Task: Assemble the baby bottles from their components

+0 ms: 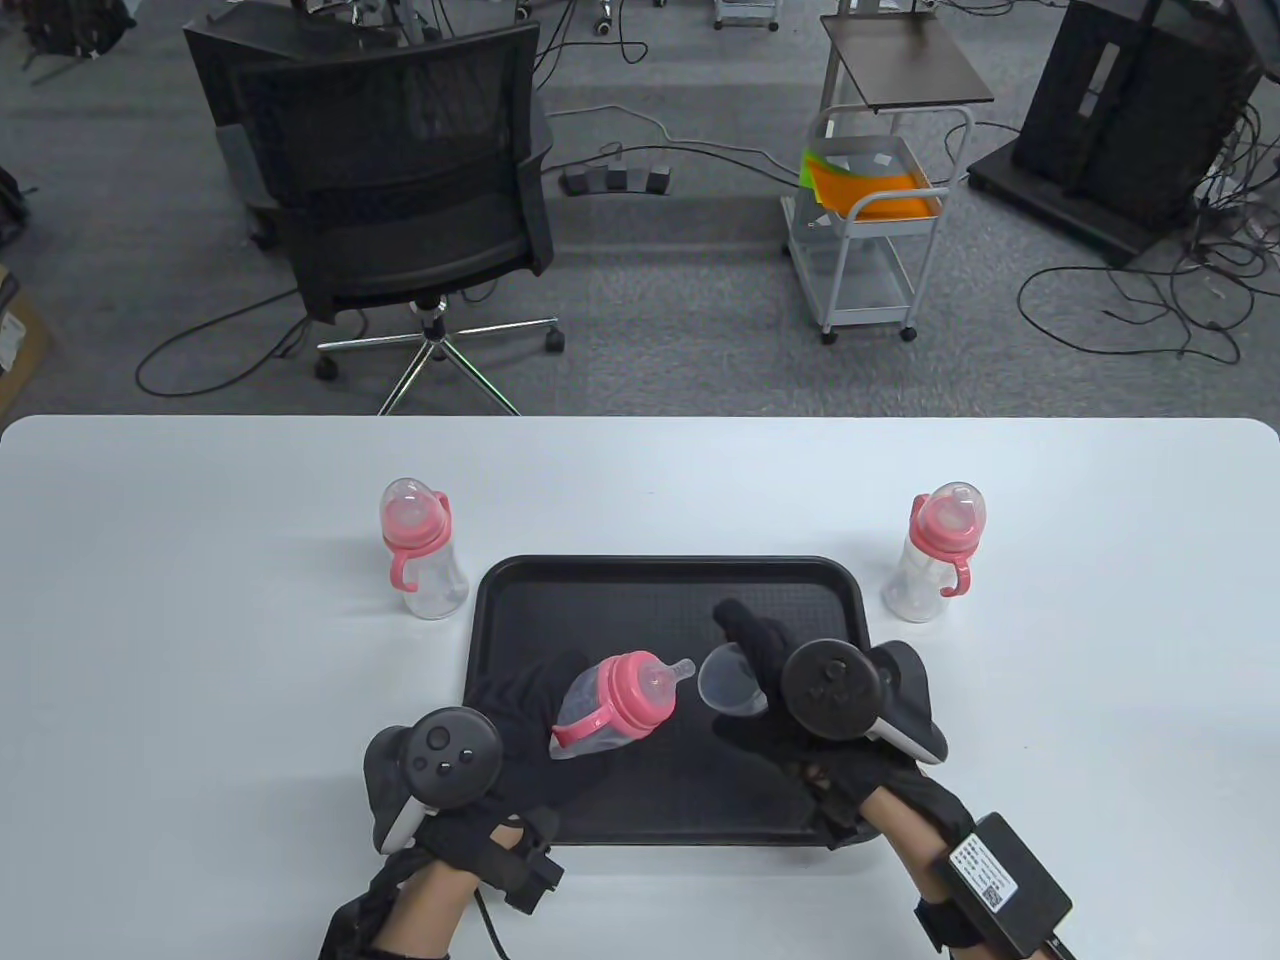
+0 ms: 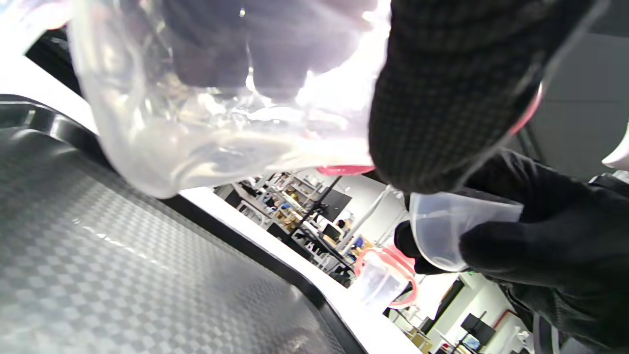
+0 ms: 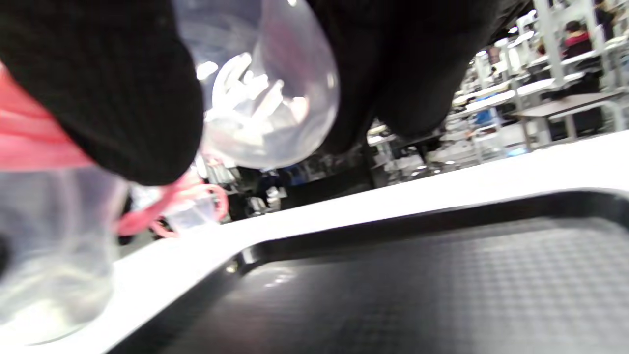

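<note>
My left hand (image 1: 520, 730) grips a clear baby bottle (image 1: 615, 705) with a pink collar, pink handles and a teat, tilted with the teat toward the right, above the black tray (image 1: 520, 600). The bottle's clear body fills the top of the left wrist view (image 2: 196, 123). My right hand (image 1: 770, 690) holds a clear dome cap (image 1: 732, 682) just right of the teat, its open side toward the bottle. The cap shows in the left wrist view (image 2: 452, 226) and the right wrist view (image 3: 275, 98).
Two assembled bottles with pink collars and caps stand on the white table: one left of the tray (image 1: 420, 550), one right of it (image 1: 938, 550). An office chair (image 1: 400, 200) and a small cart (image 1: 870, 230) stand beyond the table's far edge.
</note>
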A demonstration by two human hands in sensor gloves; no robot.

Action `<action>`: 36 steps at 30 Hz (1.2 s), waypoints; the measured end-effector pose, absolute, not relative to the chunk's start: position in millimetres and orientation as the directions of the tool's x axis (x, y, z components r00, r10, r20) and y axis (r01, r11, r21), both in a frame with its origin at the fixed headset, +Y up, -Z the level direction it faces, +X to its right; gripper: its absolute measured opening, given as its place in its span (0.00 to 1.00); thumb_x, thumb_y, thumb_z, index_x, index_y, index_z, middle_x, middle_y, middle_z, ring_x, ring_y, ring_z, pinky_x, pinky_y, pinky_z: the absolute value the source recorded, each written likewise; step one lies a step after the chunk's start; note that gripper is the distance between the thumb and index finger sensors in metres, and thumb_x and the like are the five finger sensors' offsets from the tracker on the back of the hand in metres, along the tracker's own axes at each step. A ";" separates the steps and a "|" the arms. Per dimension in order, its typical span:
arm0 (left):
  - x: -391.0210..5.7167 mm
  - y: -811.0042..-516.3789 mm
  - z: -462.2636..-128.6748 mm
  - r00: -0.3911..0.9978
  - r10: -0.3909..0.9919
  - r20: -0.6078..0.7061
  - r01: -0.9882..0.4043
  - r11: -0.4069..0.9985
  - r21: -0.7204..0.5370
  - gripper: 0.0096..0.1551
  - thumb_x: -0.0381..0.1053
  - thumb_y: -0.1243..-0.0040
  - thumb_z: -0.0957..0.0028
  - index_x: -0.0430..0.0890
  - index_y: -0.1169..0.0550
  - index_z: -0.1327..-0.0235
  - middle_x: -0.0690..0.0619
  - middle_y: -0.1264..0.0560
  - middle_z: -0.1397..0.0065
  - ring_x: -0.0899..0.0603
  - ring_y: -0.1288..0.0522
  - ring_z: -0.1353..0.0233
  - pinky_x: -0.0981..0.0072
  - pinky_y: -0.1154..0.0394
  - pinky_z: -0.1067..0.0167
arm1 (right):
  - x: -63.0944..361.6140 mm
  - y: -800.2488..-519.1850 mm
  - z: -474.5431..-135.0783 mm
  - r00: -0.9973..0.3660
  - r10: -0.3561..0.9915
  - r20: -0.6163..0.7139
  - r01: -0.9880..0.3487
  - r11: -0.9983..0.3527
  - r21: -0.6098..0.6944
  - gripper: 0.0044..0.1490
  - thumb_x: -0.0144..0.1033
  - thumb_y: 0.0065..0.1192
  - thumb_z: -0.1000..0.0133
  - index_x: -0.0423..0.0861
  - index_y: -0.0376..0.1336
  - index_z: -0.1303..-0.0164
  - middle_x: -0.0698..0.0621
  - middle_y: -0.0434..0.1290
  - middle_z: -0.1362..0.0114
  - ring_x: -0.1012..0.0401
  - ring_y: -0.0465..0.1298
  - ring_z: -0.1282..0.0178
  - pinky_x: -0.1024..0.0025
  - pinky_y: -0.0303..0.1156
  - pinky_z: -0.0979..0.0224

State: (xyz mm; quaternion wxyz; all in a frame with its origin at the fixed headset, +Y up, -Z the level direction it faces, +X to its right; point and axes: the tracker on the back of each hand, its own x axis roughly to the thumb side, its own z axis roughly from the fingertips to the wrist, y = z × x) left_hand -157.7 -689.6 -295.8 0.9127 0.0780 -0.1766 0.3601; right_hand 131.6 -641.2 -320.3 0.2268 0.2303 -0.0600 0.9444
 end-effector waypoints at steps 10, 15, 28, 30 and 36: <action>-140.9 -686.0 -287.7 0.746 0.521 0.414 -0.588 0.807 0.043 0.63 0.67 0.12 0.65 0.53 0.35 0.19 0.51 0.30 0.21 0.35 0.27 0.22 0.22 0.46 0.25 | 133.4 -643.9 -300.1 -0.765 0.403 0.503 -0.500 -0.864 -0.068 0.69 0.52 0.86 0.65 0.46 0.48 0.21 0.50 0.69 0.27 0.53 0.82 0.36 0.54 0.81 0.35; -138.8 -687.5 -287.3 0.794 0.464 0.393 -0.520 0.853 0.043 0.63 0.66 0.11 0.65 0.54 0.35 0.19 0.52 0.31 0.20 0.36 0.28 0.22 0.22 0.47 0.23 | 132.1 -646.9 -294.9 -0.765 0.389 0.513 -0.489 -0.870 -0.070 0.68 0.53 0.87 0.66 0.44 0.50 0.22 0.49 0.71 0.28 0.54 0.81 0.35 0.53 0.80 0.35; -126.7 -692.0 -285.2 0.811 0.364 0.458 -0.410 0.912 0.002 0.63 0.65 0.10 0.67 0.51 0.33 0.20 0.50 0.28 0.22 0.37 0.25 0.23 0.23 0.44 0.23 | 120.3 -655.0 -287.5 -0.723 0.351 0.595 -0.456 -0.890 -0.029 0.54 0.51 0.81 0.63 0.52 0.59 0.25 0.40 0.69 0.26 0.54 0.84 0.38 0.58 0.83 0.34; -126.3 -691.7 -285.6 0.799 0.378 0.468 -0.425 0.905 -0.005 0.62 0.65 0.09 0.68 0.50 0.32 0.21 0.48 0.27 0.23 0.37 0.23 0.24 0.24 0.42 0.23 | 121.7 -654.2 -288.7 -0.703 0.379 0.601 -0.477 -0.879 -0.004 0.54 0.51 0.81 0.62 0.54 0.60 0.25 0.42 0.72 0.27 0.53 0.84 0.38 0.58 0.83 0.35; -116.9 -690.5 -282.5 0.813 0.307 0.495 -0.356 0.934 0.006 0.65 0.64 0.08 0.70 0.48 0.33 0.22 0.46 0.25 0.25 0.37 0.19 0.27 0.28 0.38 0.23 | 116.6 -652.7 -282.9 -0.687 0.362 0.630 -0.488 -0.872 -0.032 0.55 0.52 0.81 0.64 0.53 0.60 0.26 0.46 0.73 0.27 0.55 0.84 0.38 0.59 0.83 0.34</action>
